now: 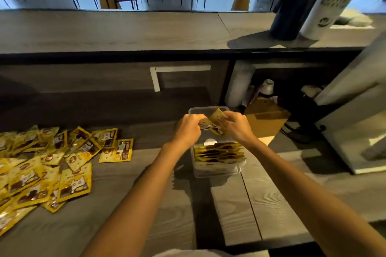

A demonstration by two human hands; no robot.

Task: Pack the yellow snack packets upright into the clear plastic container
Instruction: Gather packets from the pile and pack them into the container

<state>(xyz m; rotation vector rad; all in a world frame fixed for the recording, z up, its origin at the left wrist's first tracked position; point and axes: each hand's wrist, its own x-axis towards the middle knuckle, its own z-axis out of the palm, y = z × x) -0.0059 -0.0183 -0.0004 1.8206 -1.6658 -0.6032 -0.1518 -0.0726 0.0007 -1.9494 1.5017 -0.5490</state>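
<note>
A clear plastic container (pixel 217 170) stands on the grey wooden counter in front of me. Several yellow snack packets (pixel 219 152) stand upright in its near end; the far end shows bare plastic. Above the container's middle, my left hand (pixel 188 129) and my right hand (pixel 237 127) both grip yellow packets (pixel 213 124) held between them. How many packets they hold is hard to tell. A large loose pile of yellow packets (pixel 52 165) lies flat on the counter at the left.
A brown cardboard box (pixel 267 120) sits just right of the container's far end. A white appliance (pixel 355 123) fills the right side. A raised counter ledge (pixel 125 31) runs across the back, bearing a dark post (pixel 292 6) and a white cylinder (pixel 332 6).
</note>
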